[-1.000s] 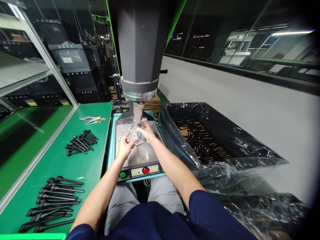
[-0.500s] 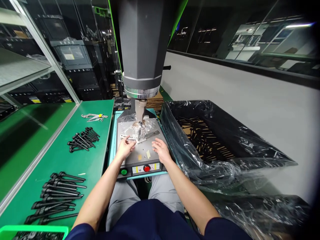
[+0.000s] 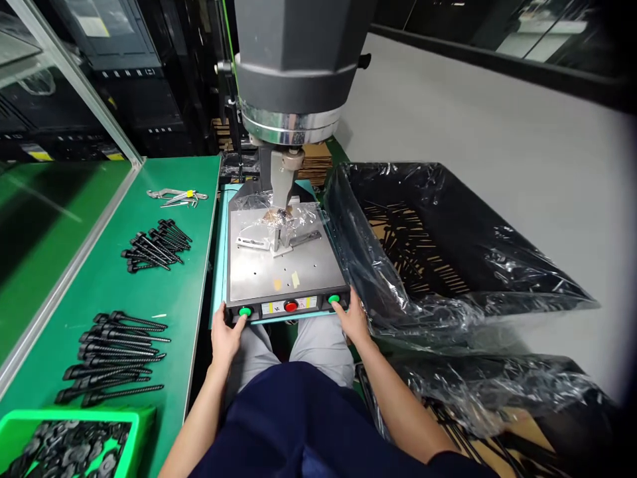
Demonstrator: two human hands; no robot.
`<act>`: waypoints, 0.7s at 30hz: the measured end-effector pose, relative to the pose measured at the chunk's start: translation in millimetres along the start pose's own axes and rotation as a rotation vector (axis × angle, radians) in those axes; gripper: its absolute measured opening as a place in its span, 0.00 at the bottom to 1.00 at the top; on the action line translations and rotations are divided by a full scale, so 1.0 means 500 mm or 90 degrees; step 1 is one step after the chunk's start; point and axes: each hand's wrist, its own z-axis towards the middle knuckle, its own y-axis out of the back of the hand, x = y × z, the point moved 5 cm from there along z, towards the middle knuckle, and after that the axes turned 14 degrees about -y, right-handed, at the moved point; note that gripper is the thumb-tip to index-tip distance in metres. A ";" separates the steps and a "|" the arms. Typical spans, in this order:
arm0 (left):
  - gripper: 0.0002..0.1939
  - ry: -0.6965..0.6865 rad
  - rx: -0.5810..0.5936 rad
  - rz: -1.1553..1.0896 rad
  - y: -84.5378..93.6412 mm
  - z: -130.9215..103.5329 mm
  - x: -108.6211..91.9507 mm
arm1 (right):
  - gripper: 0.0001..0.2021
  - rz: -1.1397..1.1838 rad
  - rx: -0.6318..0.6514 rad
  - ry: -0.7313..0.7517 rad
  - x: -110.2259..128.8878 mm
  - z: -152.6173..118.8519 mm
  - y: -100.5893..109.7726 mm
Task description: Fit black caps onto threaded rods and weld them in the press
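My left hand (image 3: 227, 335) rests at the front left corner of the machine base, its thumb at the left green button (image 3: 245, 311). At the front right corner is my right hand (image 3: 352, 317), thumb on the right green button (image 3: 334, 299). Both hands hold nothing, with thumbs spread from the fingers. A red button (image 3: 290, 306) sits between the green ones. On the metal plate (image 3: 249, 275), a small fixture (image 3: 281, 251) stands under the machine's tapered tool (image 3: 283, 179), with clear plastic film around it.
On the green table (image 3: 174, 292) at left lie two groups of black screw-like parts (image 3: 124, 342), metal tools (image 3: 176, 196) and a green bin (image 3: 142, 431) of small black parts. To the right, a plastic-lined box (image 3: 478, 245) holds long dark parts.
Both my hands have moved back from beside the fixture to the front corners of the machine, with thumbs at the green buttons. The view has tilted downward.
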 end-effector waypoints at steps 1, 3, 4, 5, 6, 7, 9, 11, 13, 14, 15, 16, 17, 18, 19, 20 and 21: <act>0.38 0.009 0.020 -0.003 -0.010 0.001 0.011 | 0.38 0.000 0.001 0.007 -0.006 0.001 -0.007; 0.36 0.015 0.029 0.000 -0.021 0.007 0.024 | 0.37 0.008 -0.005 0.008 -0.011 0.006 -0.015; 0.36 0.017 0.022 0.001 -0.023 0.010 0.028 | 0.37 0.015 -0.007 0.001 -0.013 0.009 -0.017; 0.36 0.021 0.014 0.001 -0.023 0.013 0.032 | 0.37 0.022 -0.007 -0.006 -0.014 0.012 -0.018; 0.36 0.027 0.007 -0.001 -0.023 0.014 0.036 | 0.36 0.030 -0.006 -0.011 -0.014 0.014 -0.018; 0.35 0.034 0.003 -0.004 -0.023 0.015 0.039 | 0.35 0.037 -0.004 -0.014 -0.013 0.016 -0.018; 0.35 0.045 0.006 -0.012 -0.022 0.015 0.045 | 0.35 0.050 0.002 -0.015 -0.012 0.016 -0.016; 0.36 0.049 0.025 -0.029 -0.023 0.014 0.048 | 0.36 0.064 0.025 -0.019 -0.014 0.015 -0.015; 0.36 0.043 0.048 -0.059 -0.023 0.014 0.046 | 0.36 0.079 0.061 -0.022 -0.016 0.014 -0.014; 0.36 0.039 0.056 -0.070 -0.023 0.013 0.044 | 0.36 0.085 0.075 -0.022 -0.017 0.013 -0.014; 0.37 0.037 0.061 -0.076 -0.023 0.013 0.041 | 0.36 0.089 0.082 -0.020 -0.018 0.013 -0.012; 0.37 0.037 0.061 -0.075 -0.022 0.012 0.039 | 0.36 0.093 0.083 -0.019 -0.018 0.012 -0.011; 0.37 0.039 0.060 -0.069 -0.021 0.011 0.036 | 0.36 0.095 0.080 -0.017 -0.017 0.012 -0.009; 0.37 0.042 0.060 -0.060 -0.020 0.010 0.034 | 0.36 0.097 0.077 -0.016 -0.016 0.011 -0.008; 0.37 0.045 0.060 -0.052 -0.021 0.009 0.033 | 0.36 0.098 0.076 -0.014 -0.013 0.011 -0.007; 0.37 0.045 0.061 -0.048 -0.021 0.008 0.032 | 0.36 0.097 0.075 -0.011 -0.011 0.010 -0.006; 0.37 0.043 0.062 -0.047 -0.023 0.008 0.032 | 0.36 0.098 0.070 -0.007 -0.008 0.010 -0.005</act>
